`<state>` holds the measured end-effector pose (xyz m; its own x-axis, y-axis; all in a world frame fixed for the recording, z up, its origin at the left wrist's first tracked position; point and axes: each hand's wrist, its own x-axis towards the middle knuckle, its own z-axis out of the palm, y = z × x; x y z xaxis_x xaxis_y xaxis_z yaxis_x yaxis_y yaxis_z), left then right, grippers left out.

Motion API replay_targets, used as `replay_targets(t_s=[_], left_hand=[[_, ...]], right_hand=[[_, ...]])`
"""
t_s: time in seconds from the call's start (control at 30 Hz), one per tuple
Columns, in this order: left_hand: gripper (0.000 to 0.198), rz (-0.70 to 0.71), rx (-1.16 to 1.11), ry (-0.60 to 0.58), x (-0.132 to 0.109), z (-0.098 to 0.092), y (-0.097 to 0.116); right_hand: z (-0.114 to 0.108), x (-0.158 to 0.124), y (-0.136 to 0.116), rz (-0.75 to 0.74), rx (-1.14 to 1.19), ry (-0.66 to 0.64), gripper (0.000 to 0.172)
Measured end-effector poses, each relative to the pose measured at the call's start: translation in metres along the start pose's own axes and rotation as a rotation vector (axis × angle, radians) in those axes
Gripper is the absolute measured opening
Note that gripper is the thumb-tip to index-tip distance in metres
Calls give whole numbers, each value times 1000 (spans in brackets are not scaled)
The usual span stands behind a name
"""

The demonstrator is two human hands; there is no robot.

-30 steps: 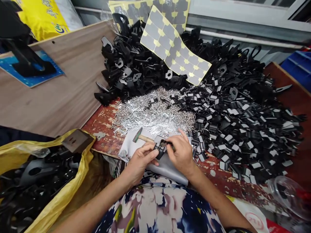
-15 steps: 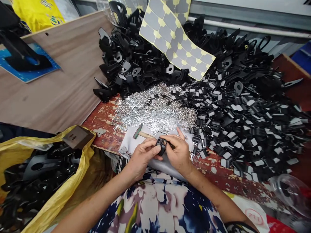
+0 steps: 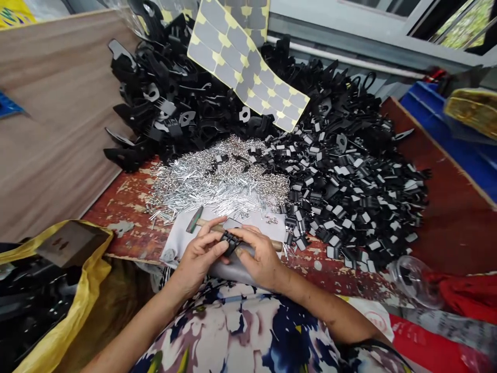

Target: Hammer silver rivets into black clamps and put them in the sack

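Observation:
Between my two hands, over the near edge of the workbench, is a small black plastic clip part (image 3: 230,242). My left hand (image 3: 202,255) pinches its left side between thumb and fingers. From the right, my right hand (image 3: 261,255) grips the same part, its fingers covering some of it. A hammer (image 3: 195,219) with a wooden handle lies on a pale sheet (image 3: 176,234) just beyond my hands, its handle partly hidden by them. Past the sheet spreads a heap of thin metal pins and small springs (image 3: 229,178).
Many small black clip parts (image 3: 337,191) cover the right of the bench. Larger black plastic pieces (image 3: 163,98) pile at the back, under a sheet of grey stickers (image 3: 248,65). A wooden board (image 3: 50,103) walls the left. A yellow sack (image 3: 93,280) stands at lower left.
The view has swung to the right, so the bench things sit further left. Both hands keep hold of the black clip part, and the right index finger has come down onto it.

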<state>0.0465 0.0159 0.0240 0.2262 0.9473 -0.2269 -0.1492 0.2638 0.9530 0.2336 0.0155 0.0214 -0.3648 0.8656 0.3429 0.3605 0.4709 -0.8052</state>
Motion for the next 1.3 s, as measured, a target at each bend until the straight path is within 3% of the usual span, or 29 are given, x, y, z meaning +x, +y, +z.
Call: replay_targets(t_s=[0.1, 0.23, 0.33, 0.43, 0.5, 0.57, 0.7, 0.8, 0.87, 1.1, 1.23, 1.3], left_hand=[[27, -51, -11, -12, -3, -9, 2], [30, -106, -70, 104, -7, -19, -1], [36, -160, -98, 131, -7, -18, -1], [36, -197, -99, 93, -7, -13, 1], [35, -207, -94, 75, -8, -12, 3], [35, -217, -94, 65, -9, -13, 3], [32, -222, -77, 33, -9, -15, 2], [30, -196, -57, -4, -7, -13, 0], [30, -183, -43, -24, -6, -11, -1], [31, -153, -1, -37, -5, -4, 1], [31, -92, 57, -14, -5, 2, 5], [31, -42, 104, -11, -5, 4, 6]], right_hand=[[-32, 2, 13, 56, -89, -76, 35], [-75, 19, 34, 178, -629, 23, 18], [-77, 32, 40, 229, -897, -148, 15], [-64, 36, 43, 226, -976, -263, 13], [-61, 34, 47, 202, -907, -241, 13], [-63, 31, 55, 195, -714, -128, 15], [-74, 30, 71, 367, 12, 155, 13], [-74, 32, 73, 524, 479, 196, 30], [-71, 33, 69, 558, 607, 185, 34], [-57, 27, 49, 385, 555, 136, 24], [-51, 21, 33, 192, 138, 148, 13], [-49, 21, 27, 99, -19, 150, 19]])
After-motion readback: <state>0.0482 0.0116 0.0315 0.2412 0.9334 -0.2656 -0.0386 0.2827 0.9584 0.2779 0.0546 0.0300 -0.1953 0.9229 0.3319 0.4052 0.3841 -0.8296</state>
